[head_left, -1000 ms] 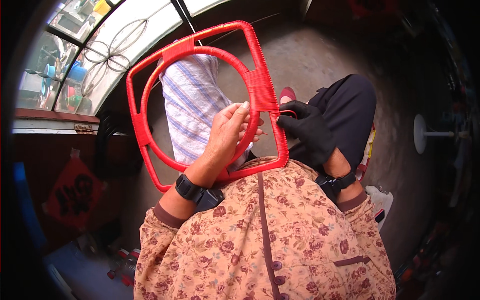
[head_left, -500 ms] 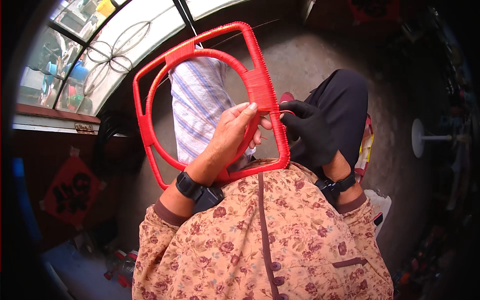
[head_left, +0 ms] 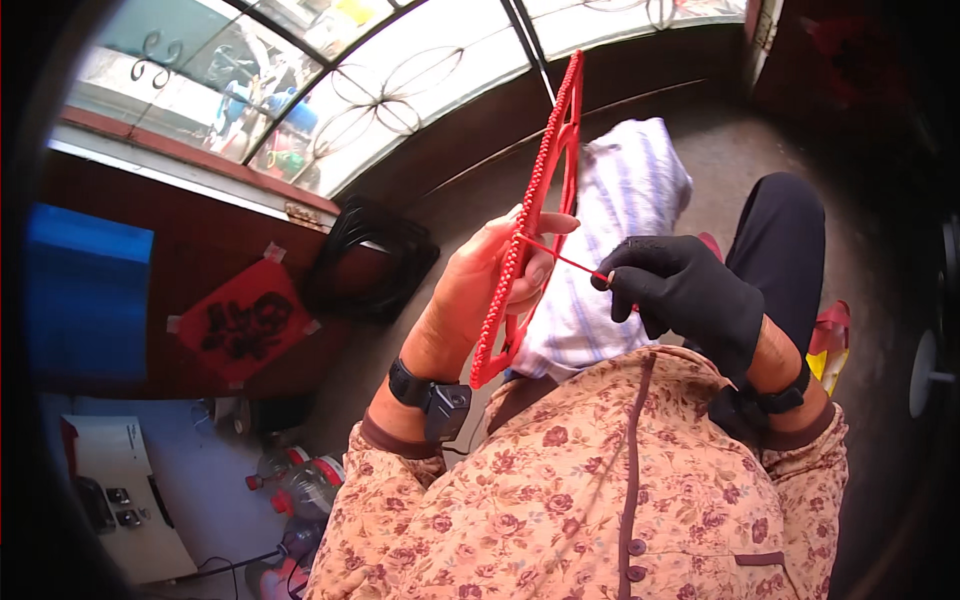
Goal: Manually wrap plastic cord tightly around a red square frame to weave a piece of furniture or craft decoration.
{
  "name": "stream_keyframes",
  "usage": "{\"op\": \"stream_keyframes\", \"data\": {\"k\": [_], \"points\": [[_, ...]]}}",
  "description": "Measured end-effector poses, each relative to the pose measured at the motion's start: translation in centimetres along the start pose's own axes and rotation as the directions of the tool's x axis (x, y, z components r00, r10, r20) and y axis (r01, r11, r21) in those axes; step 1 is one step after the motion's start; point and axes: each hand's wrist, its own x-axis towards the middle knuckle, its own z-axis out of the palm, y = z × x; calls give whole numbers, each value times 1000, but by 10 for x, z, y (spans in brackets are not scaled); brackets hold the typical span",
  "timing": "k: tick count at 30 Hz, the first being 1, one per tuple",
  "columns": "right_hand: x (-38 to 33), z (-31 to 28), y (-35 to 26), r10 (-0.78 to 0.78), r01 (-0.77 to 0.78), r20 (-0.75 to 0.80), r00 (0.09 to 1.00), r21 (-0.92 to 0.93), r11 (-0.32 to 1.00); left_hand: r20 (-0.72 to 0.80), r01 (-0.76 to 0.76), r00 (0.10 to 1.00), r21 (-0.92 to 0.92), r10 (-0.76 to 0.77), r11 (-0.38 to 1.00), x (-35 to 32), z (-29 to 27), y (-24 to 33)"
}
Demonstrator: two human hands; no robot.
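Bare left hand (head_left: 490, 285) grips red plastic frame (head_left: 535, 210) wound w/ red cord, frame seen edge-on, upright. Right hand in black glove (head_left: 690, 295) pinches thin red cord strand (head_left: 560, 258) running taut from frame to fingertips. White striped cloth bundle (head_left: 615, 240) lies behind frame. Black wristband (head_left: 435, 395) on left wrist.

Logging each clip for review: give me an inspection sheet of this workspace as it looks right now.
Surface: no table; work is held over the lap, grey floor below.
Job's things: red frame seen edge-on, wrapped in red cord; red strand runs taut from it.
Clutter: striped cloth bundle, plastic bottles.
Hands: bare left hand grips the frame; black-gloved right hand pinches the strand.
Cables: black coil by the wall.
Surroundings: curved window, red paper square.
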Motion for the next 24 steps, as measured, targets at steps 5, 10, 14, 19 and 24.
{"op": "stream_keyframes", "data": {"k": [5,10,14,19,24], "points": [[10,23,-9,-215,218,38,976,-197,956,86,-59,994,-8,59,998,-19,-9,3],[17,34,0,-695,635,-122,709,-319,703,59,-3,998,-77,7,997,-28,-1,-1],[15,28,-16,-755,730,74,652,-331,598,-22,-44,999,-22,43,999,-35,12,-19],[14,20,-10,-800,828,238,551,-272,489,95,122,988,11,-122,992,-37,9,-22],[0,7,-9,-736,795,299,607,-244,556,78,102,991,59,-106,993,-30,33,-25]]}}
